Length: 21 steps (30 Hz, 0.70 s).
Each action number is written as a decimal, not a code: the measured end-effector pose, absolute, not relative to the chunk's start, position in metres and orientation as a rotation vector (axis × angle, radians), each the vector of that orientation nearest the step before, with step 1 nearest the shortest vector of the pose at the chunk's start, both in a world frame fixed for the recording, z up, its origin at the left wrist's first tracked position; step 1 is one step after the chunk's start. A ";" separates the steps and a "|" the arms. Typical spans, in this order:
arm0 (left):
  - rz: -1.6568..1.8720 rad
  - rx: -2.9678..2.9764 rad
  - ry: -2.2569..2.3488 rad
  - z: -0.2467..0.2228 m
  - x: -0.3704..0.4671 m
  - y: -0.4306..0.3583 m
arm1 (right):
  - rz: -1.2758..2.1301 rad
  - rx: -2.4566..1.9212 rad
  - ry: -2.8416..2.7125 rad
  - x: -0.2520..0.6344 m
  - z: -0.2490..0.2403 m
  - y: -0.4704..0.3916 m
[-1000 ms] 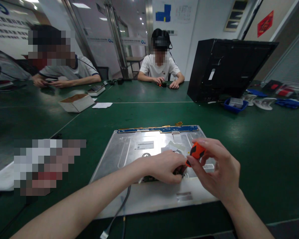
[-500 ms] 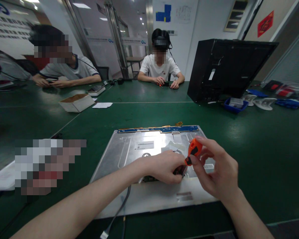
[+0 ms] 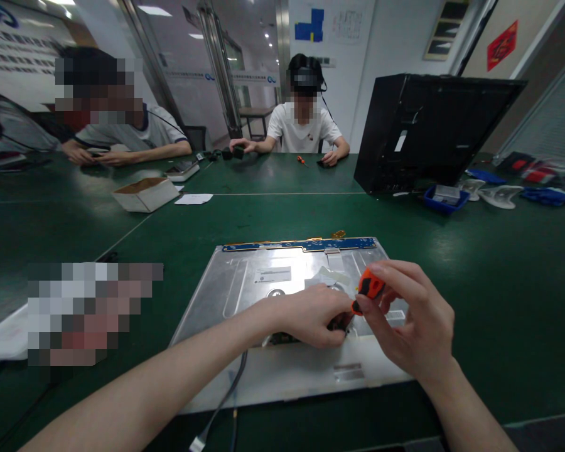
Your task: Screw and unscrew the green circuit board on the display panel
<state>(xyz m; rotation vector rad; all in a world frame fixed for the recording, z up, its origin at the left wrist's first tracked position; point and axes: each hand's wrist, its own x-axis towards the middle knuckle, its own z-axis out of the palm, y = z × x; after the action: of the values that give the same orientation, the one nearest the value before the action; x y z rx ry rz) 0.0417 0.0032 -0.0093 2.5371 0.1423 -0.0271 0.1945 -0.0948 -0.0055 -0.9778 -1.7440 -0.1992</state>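
Observation:
A flat silvery metal panel (image 3: 249,282) lies on the green table, with a blue circuit strip (image 3: 263,247) along its far edge. Over the panel's middle, my left hand (image 3: 315,314) rests with its fingers bent down at a green circuit board (image 3: 282,339); what its fingertips grip is hidden. My right hand (image 3: 409,314) holds an orange and black screwdriver (image 3: 370,284) by its handle, tilted, its lower end beside my left fingers. The screwdriver's tip is hidden. A dark cable (image 3: 238,376) with a white plug runs off the near edge.
A large black monitor casing (image 3: 386,132) stands at the back right beside a blue tray (image 3: 447,207). An open white box (image 3: 145,198) and a paper (image 3: 194,199) lie at the back left. Two people (image 3: 306,125) sit across the table.
My right hand and the screwdriver have shifted slightly to the right, while my left hand stays in place. The person opposite has reached one hand out toward black items.

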 end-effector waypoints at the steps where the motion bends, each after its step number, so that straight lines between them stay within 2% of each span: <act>1: -0.019 2.537 0.144 -0.010 0.042 0.003 | -0.193 -0.979 -1.750 0.194 -0.005 -0.095; 10: -0.066 2.540 0.167 -0.005 0.042 0.002 | -0.094 -0.961 -1.706 0.194 -0.012 -0.098; 21: -0.060 2.550 0.170 -0.006 0.042 0.002 | -0.144 -0.943 -1.750 0.195 -0.007 -0.097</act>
<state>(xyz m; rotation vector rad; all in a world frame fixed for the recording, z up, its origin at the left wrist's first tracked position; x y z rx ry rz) 0.0421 0.0017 -0.0062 2.5498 0.1701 -0.0603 0.1952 -0.0974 -0.0075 -0.9434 -1.7498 -0.1444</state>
